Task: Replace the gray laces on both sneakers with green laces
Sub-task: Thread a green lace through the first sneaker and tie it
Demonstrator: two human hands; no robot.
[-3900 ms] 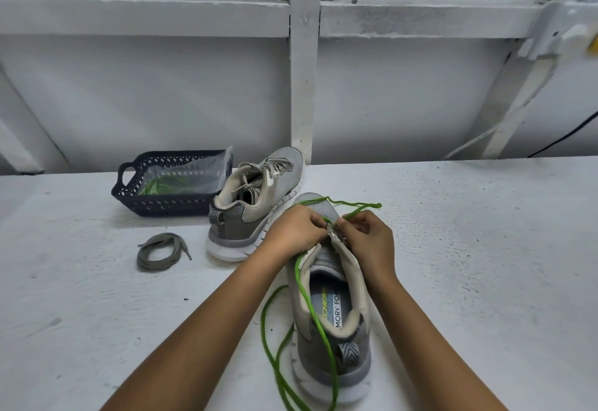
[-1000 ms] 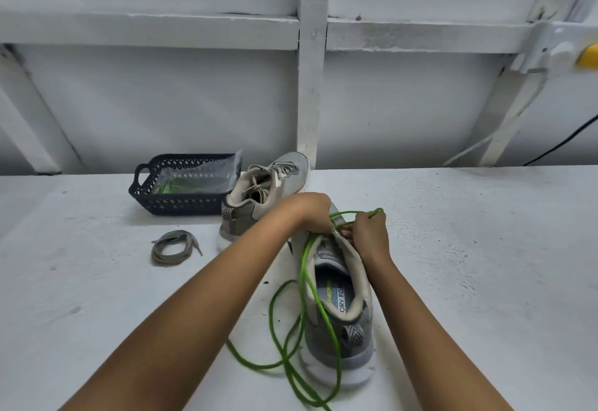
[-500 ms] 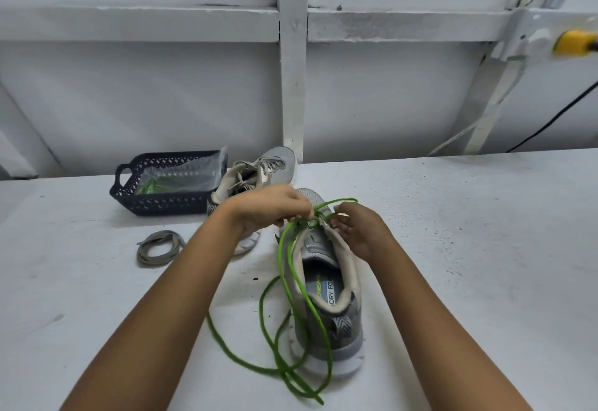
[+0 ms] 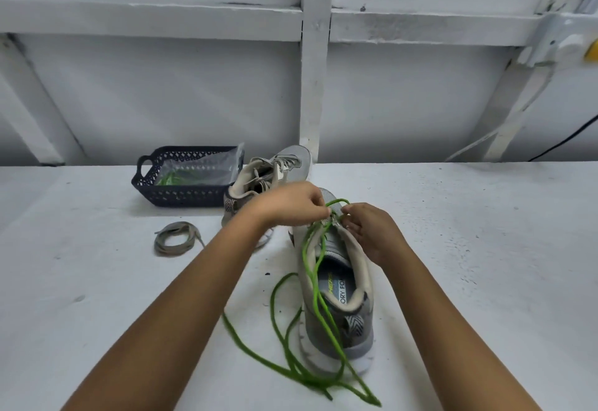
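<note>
Right now the left hand (image 4: 291,203) and right hand (image 4: 372,232) pinch the green lace (image 4: 310,281) with curled fingers (image 4: 318,211) at the toe end of the near sneaker (image 4: 343,326), which points away on the desk (image 4: 485,248), slack trailing heelward.

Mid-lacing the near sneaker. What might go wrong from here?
Slack green lace lies in crossed loops by the near sneaker's heel; pulling may knot it.
Neither left hand nor right hand pins the sneaker, both pinch the lace; a tug may slide it.
The far sneaker sits just behind the left hand; it may get bumped.
</note>
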